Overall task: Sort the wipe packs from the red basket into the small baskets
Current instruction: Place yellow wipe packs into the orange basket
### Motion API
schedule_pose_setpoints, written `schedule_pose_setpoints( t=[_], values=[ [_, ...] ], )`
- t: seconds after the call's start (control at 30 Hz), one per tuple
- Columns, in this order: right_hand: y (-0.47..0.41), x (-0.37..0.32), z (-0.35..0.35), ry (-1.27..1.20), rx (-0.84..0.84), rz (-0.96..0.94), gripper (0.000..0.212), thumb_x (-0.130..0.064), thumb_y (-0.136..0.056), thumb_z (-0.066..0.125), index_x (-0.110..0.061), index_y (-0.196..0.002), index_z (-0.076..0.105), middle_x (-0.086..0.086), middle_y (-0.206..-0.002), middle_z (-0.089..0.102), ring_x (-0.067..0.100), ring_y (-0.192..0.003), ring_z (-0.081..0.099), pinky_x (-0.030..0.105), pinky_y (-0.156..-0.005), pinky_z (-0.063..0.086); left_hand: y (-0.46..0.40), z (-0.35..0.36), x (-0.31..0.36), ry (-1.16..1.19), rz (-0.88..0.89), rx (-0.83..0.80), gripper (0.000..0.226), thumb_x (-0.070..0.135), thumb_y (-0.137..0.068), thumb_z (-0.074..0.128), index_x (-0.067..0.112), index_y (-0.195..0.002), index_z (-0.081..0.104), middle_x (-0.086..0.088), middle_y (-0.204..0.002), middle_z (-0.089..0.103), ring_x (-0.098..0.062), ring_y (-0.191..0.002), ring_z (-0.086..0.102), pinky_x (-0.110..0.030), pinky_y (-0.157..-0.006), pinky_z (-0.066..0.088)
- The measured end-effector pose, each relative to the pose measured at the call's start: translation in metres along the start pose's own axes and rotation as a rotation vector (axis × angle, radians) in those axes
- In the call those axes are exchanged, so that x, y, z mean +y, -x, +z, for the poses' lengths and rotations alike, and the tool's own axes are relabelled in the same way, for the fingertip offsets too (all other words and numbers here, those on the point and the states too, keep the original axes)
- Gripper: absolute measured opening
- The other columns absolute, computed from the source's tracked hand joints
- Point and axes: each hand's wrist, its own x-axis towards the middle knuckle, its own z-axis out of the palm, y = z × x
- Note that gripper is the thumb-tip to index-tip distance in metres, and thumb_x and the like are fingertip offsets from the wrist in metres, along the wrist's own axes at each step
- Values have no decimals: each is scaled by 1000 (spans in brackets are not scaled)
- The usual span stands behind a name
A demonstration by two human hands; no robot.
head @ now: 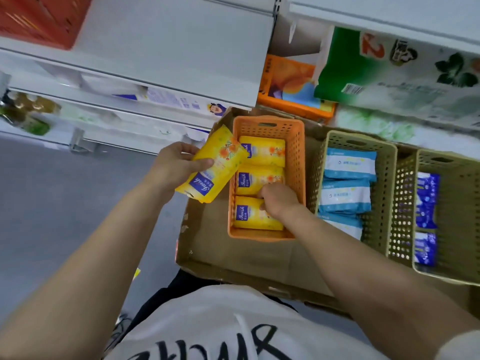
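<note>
My left hand (176, 165) grips a yellow wipe pack (213, 167), held tilted just left of the orange basket (298, 162). Three yellow packs (262, 150) lie in a row inside that basket. My right hand (279, 198) reaches into it, fingers curled down between the middle and nearest pack; whether it grips one is unclear. To the right, a tan basket (384, 183) holds light blue packs (349, 165). Another tan basket (457, 219) at the far right holds dark blue packs (427, 201). The red basket (39, 19) sits on a shelf at the top left.
All three small baskets sit in a shallow cardboard tray (233, 258). White shelves (168, 61) rise behind, with an orange box (288, 87) and a green-and-white tissue bale (402, 68). Grey floor (65, 203) lies to the left.
</note>
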Motion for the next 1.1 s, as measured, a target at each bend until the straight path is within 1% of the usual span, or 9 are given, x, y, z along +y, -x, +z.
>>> schedule_pose_setpoints(
  t=[0.1, 0.23, 0.3, 0.43, 0.5, 0.6, 0.67, 0.8, 1.1],
  values=[
    [8, -4, 3, -28, 140, 49, 22, -30, -89, 69, -17, -107, 66, 7, -110, 65, 26, -102, 62, 34, -84, 50, -2, 2, 7, -52, 26, -50, 37, 23, -72, 85, 15, -102, 64, 4, -83, 72, -7, -59, 71, -18, -42, 49],
    [24, 2, -45, -781, 443, 190, 21, -48, -90, 63, -30, -100, 60, -16, -94, 61, 7, -88, 61, 19, -66, 45, -8, 7, 26, -235, 97, -217, 27, 23, -70, 87, 21, -91, 69, 7, -78, 74, -10, -66, 72, -20, -50, 53],
    [31, 5, -81, -1102, 303, 70, 29, -56, -87, 62, -37, -108, 61, -19, -106, 63, 4, -98, 63, 16, -65, 50, -12, 16, 39, -340, 148, -315, 27, 23, -69, 87, 23, -90, 70, 7, -82, 75, -8, -69, 72, -20, -56, 55],
    [34, 5, -119, -773, -32, -201, 46, -48, -78, 78, -36, -119, 63, -18, -112, 66, 0, -100, 63, 19, -78, 53, -24, 35, 58, -459, 228, -481, 24, 23, -70, 87, 28, -88, 72, 6, -91, 76, -5, -74, 72, -15, -58, 53],
    [28, 13, -123, -748, 30, -150, 38, -38, -78, 81, -29, -112, 67, -15, -102, 68, 1, -90, 64, 16, -70, 51, -32, 43, 58, -470, 287, -396, 26, 27, -73, 85, 28, -95, 72, 6, -102, 75, -6, -82, 72, -18, -65, 53],
    [16, 34, -124, -808, 271, 41, 37, -35, -80, 78, -24, -114, 68, -9, -102, 69, 6, -84, 66, 23, -68, 51, -47, 53, 41, -544, 399, 3, 56, 36, -75, 80, 21, -125, 58, -2, -121, 66, -20, -109, 62, -31, -83, 46],
    [4, 44, -123, -814, 328, 139, 38, -31, -84, 75, -21, -119, 66, -2, -110, 68, 13, -88, 66, 31, -76, 54, -49, 60, 24, -540, 283, 64, 73, 40, -75, 79, 18, -137, 47, -7, -130, 61, -25, -120, 56, -38, -95, 46],
    [-15, 41, -122, -614, 359, 210, 45, -29, -85, 73, -19, -127, 64, 3, -125, 64, 22, -110, 62, 38, -94, 52, -39, 73, -7, -297, 179, -109, 62, 27, -80, 76, 34, -136, 50, 3, -115, 68, -23, -109, 65, -46, -94, 53],
    [-64, 19, -109, -478, 248, 163, 41, -28, -88, 71, -18, -127, 63, 3, -126, 64, 24, -114, 61, 30, -92, 49, -59, 57, -2, -123, 90, -251, 71, 3, -89, 65, 36, -147, 40, -6, -113, 68, -21, -101, 69, -46, -77, 61]
  ],
)
